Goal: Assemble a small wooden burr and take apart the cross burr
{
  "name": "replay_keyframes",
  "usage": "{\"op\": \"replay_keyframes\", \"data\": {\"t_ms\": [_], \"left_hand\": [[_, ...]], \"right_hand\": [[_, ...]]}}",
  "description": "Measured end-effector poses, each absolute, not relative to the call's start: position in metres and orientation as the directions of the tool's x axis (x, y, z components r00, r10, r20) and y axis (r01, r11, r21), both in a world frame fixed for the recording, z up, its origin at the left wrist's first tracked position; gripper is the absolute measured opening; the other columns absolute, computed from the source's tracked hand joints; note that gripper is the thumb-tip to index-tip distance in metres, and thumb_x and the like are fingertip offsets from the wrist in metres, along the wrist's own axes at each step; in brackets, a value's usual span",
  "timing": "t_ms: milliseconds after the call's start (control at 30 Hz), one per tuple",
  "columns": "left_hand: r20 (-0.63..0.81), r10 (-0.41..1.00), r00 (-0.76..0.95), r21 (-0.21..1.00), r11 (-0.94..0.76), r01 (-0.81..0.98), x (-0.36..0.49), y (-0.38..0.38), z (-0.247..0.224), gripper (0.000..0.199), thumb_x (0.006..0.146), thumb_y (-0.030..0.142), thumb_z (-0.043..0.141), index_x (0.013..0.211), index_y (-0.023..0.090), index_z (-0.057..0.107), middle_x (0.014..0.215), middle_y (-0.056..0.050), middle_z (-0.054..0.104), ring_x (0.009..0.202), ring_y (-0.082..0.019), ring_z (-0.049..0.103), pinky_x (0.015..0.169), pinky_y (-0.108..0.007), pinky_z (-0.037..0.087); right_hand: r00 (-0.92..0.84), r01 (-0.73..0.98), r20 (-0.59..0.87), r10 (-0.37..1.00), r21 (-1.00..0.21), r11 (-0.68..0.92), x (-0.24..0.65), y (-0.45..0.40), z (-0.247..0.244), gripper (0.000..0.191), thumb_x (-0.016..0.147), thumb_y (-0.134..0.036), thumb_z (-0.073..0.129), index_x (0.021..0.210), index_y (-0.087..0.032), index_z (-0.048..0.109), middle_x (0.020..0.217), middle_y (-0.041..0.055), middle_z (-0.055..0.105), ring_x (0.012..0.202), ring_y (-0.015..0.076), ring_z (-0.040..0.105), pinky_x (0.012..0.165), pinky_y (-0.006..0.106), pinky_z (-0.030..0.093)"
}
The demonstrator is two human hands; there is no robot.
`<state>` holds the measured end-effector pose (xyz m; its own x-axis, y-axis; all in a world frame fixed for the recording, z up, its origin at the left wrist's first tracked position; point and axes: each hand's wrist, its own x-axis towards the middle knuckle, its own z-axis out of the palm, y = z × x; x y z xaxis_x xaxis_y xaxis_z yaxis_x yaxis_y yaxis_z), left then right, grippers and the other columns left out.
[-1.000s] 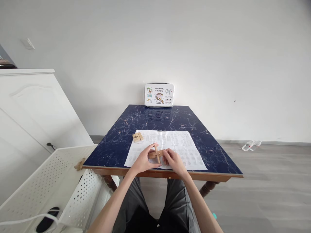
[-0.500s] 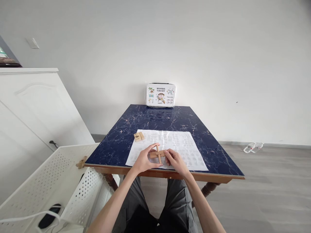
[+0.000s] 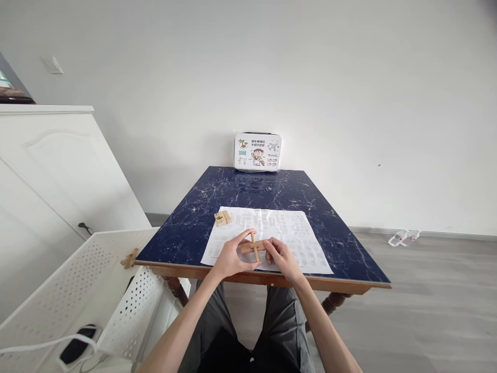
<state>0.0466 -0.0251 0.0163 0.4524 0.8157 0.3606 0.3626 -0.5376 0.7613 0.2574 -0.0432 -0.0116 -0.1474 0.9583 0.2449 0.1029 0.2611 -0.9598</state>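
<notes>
My L hand (image 3: 230, 258) pinches thin rod (image 3: 256, 254) at both ends, R hand (image 3: 281, 258) grips crosspiece (image 3: 247, 247) end, prob. to keep 'em steady.

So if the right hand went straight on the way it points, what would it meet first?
The right hand would meet the crossed wooden pieces it pinches, then probably the left hand; depth is unclear.
</notes>
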Motion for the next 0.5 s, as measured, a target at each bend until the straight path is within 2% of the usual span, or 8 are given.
{"op": "replay_keyframes", "data": {"t_ms": [233, 500], "left_hand": [[0.376, 0.784, 0.495, 0.759, -0.567, 0.320, 0.0461, -0.0260, 0.0177, 0.096, 0.074, 0.036, 0.088, 0.158, 0.030, 0.042, 0.152, -0.009, 0.059, 0.127, -0.030, 0.066, 0.112, -0.041, 0.048], [0.350, 0.825, 0.444, 0.783, -0.518, 0.344, 0.0479, -0.0260, 0.0164, 0.094, 0.070, 0.036, 0.089, 0.154, 0.025, 0.048, 0.140, -0.010, 0.068, 0.122, -0.034, 0.069, 0.106, -0.042, 0.053]], "right_hand": [[-0.182, 0.126, 0.241, 0.953, -0.956, 0.266, 0.2583, -0.0434, -0.0104, 0.050, 0.100, -0.067, 0.050, 0.076, -0.023, 0.054, 0.061, -0.0018, 0.055, 0.056, 0.0172, 0.052, 0.060, 0.031, 0.043], [-0.149, 0.113, 0.207, 0.967, -0.968, 0.225, 0.2573, -0.0402, -0.0142, 0.053, 0.097, -0.072, 0.048, 0.075, -0.024, 0.053, 0.061, -0.0011, 0.057, 0.056, 0.0177, 0.052, 0.060, 0.031, 0.045]]}}
